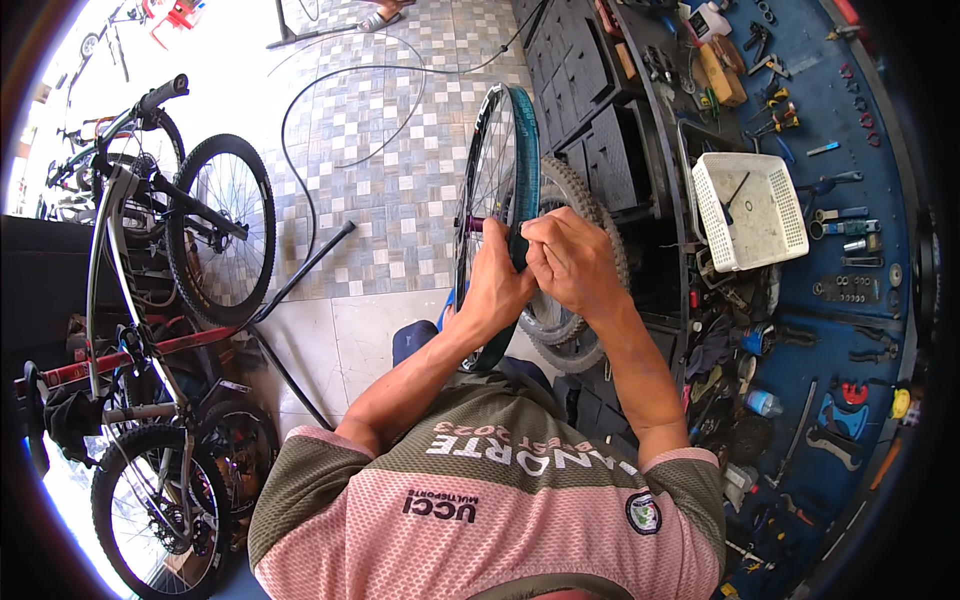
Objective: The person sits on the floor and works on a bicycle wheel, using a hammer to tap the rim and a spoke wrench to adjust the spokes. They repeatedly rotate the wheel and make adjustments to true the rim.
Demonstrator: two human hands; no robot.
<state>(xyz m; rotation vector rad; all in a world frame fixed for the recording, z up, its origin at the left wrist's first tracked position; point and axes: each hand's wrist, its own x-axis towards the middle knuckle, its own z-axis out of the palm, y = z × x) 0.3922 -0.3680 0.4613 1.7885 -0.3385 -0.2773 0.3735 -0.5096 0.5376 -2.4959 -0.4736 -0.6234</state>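
Observation:
Upright in front of me stands a bare bicycle wheel [525, 150], with a teal strip along the inside of its rim and a purple hub. My left hand [490, 285] grips the near part of the rim, its thumb pointing away from me. Close beside it, my right hand [572, 258] is closed in a pinch at the rim's right edge. Whatever those fingertips pinch is too small and covered to make out. Behind the right hand, a wheel with a knobby tire [575, 190] leans by the drawers.
Black drawers [585, 60] and a workbench run along the right, carrying a white plastic basket [750, 240]. Many tools hang on a blue board [800, 300]. Bicycles stand at the left, one with a black front tire [222, 230]. A black hose [285, 140] crosses the tiled floor.

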